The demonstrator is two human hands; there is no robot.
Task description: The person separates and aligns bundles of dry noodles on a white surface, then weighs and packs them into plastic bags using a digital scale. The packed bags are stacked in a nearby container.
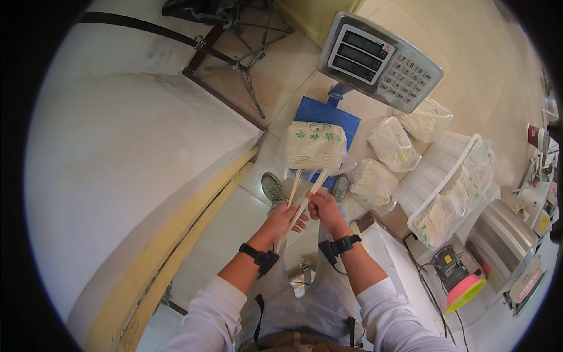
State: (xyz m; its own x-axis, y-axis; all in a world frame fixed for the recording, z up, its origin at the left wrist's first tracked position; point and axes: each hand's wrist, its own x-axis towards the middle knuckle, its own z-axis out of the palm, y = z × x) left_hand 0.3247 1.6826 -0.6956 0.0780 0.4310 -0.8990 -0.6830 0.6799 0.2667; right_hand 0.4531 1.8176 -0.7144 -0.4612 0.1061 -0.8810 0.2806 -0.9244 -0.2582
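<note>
My left hand (284,218) and my right hand (324,208) hold thin pale strips (308,198), which look like noodles or sticks. The longer bundle slants from my right fingers down across my left palm; a thinner bundle rises from my left hand. Both reach up to the lower edge of a clear plastic bag (314,145) packed with similar strips and bearing green print. That bag lies on the blue platform (327,114) of a scale, whose grey display with keypad (380,61) stands above it. Whether the strips come out of the bag is hard to tell.
Several filled plastic bags (393,143) lie on the tiled floor right of the scale, beside a white plastic crate (415,222) with more bags. At right are a metal drum (501,244) and a motor with a pink-green funnel (465,292). A white wall (132,145) with a yellow edge borders the left.
</note>
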